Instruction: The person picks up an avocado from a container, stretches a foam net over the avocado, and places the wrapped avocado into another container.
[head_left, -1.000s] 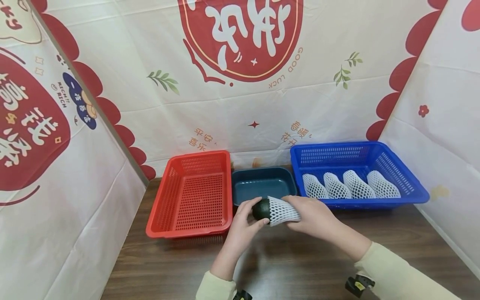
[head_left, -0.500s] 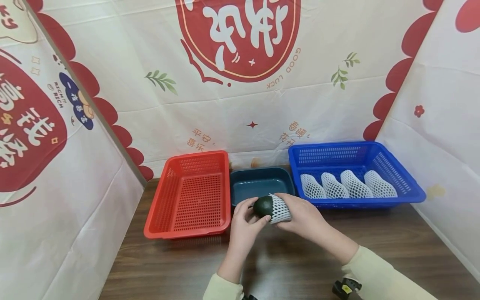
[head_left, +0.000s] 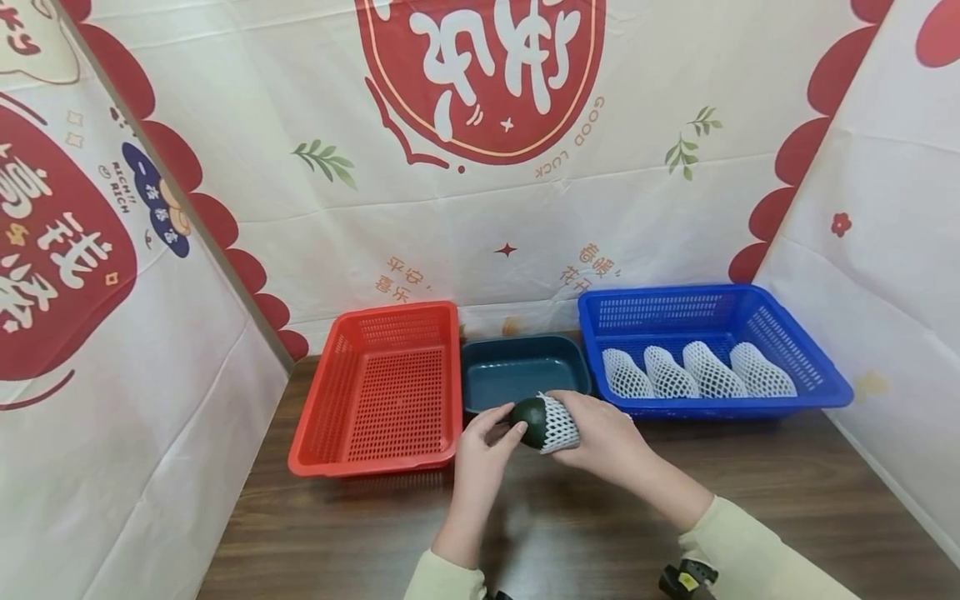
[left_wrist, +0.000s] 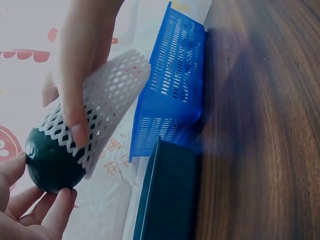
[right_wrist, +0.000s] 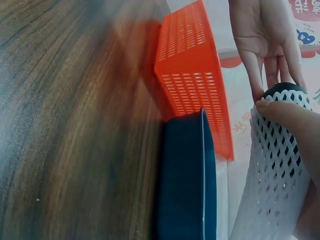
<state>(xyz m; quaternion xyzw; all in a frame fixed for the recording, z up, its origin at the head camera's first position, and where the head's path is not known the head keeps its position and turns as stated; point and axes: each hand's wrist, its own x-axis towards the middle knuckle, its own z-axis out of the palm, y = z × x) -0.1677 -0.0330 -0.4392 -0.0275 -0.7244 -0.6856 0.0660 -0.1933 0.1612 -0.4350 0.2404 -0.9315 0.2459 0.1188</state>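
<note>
A dark green avocado (head_left: 529, 422) is held above the table in front of me, one end bare and the rest inside a white foam net sleeve (head_left: 561, 427). My left hand (head_left: 480, 457) pinches the bare end between thumb and fingertips. From the other side my right hand (head_left: 606, 432) grips the sleeve round the avocado, its thumb near the net's edge. In the left wrist view the loose tail of the net (left_wrist: 120, 82) reaches past the right hand's fingers. The right wrist view shows only a sliver of the avocado (right_wrist: 285, 89) above the net.
Left of the hands stands a red basket (head_left: 300, 450). Just behind them is a dark teal tray (head_left: 517, 343). A blue basket (head_left: 832, 392) at the right holds several netted pieces (head_left: 712, 371) in a row. Printed cloth walls (head_left: 450, 217) enclose the wooden table (head_left: 337, 542).
My right hand has moved left along the net, covering more of it and coming closer to my left hand. The left hand still pinches the bare end; the baskets stay put.
</note>
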